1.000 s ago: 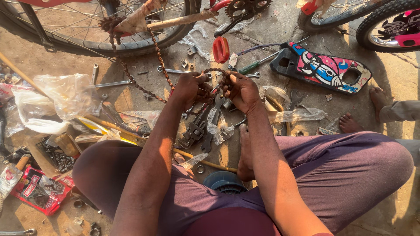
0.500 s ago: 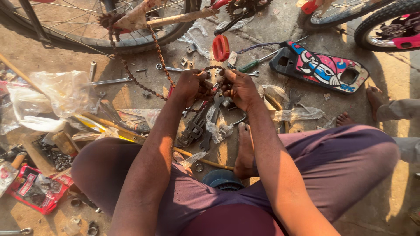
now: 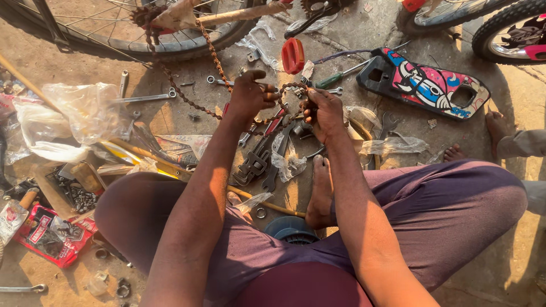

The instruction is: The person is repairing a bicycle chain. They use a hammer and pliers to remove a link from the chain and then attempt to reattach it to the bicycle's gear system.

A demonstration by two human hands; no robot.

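Left hand (image 3: 250,95): fingers closed on the rusty brown metal bicycle chain (image 3: 213,54).
Right hand (image 3: 324,111): pinching the chain's looped end.
Chain location: held above scattered steel wrenches (image 3: 257,162); runs up to the spoked bicycle wheel (image 3: 122,25).

light: warm low sun | shadows: long, hard | focus: sharp | edges: mild wide-angle stretch

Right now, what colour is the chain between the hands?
Rusty reddish-brown chain, seen best in the head view.
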